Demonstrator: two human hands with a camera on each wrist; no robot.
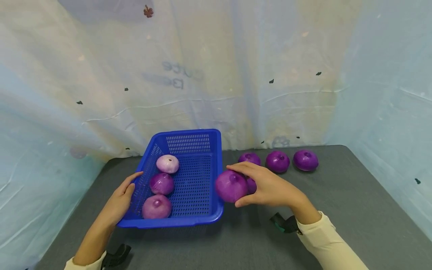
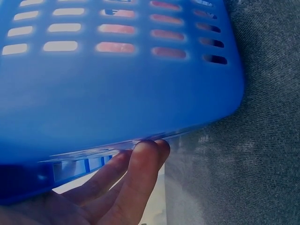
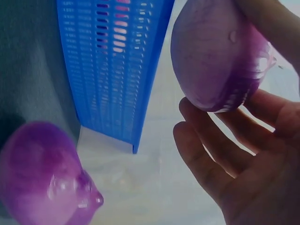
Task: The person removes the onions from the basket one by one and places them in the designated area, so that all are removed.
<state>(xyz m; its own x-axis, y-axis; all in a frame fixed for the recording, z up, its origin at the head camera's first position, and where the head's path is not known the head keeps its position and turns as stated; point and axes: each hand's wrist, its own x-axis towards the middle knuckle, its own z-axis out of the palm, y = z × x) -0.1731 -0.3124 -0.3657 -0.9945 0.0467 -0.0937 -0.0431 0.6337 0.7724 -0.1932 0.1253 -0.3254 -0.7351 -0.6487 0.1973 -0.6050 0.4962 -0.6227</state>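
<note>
In the head view, my right hand point(image 1: 270, 183) holds a purple onion point(image 1: 231, 186) between thumb and fingers, beside the right rim of a blue plastic basket point(image 1: 216, 176). The right wrist view shows this onion point(image 3: 215, 56) up close, above the level of another one. My left hand point(image 1: 118, 202) grips the basket's left rim; its fingertips point(image 2: 144, 154) touch the rim from outside in the left wrist view. Inside the basket, along its left side, lie a pale onion point(image 1: 167, 164), a purple onion point(image 1: 162, 183) and a pinkish onion point(image 1: 156, 207).
Behind my right hand, purple onions point(image 1: 278, 161) stand in a row at the table's back. One more onion point(image 1: 251, 185) is partly hidden by that hand. The dark grey table point(image 1: 354, 210) meets a hanging pale sheet point(image 1: 216, 75) at the back and sides.
</note>
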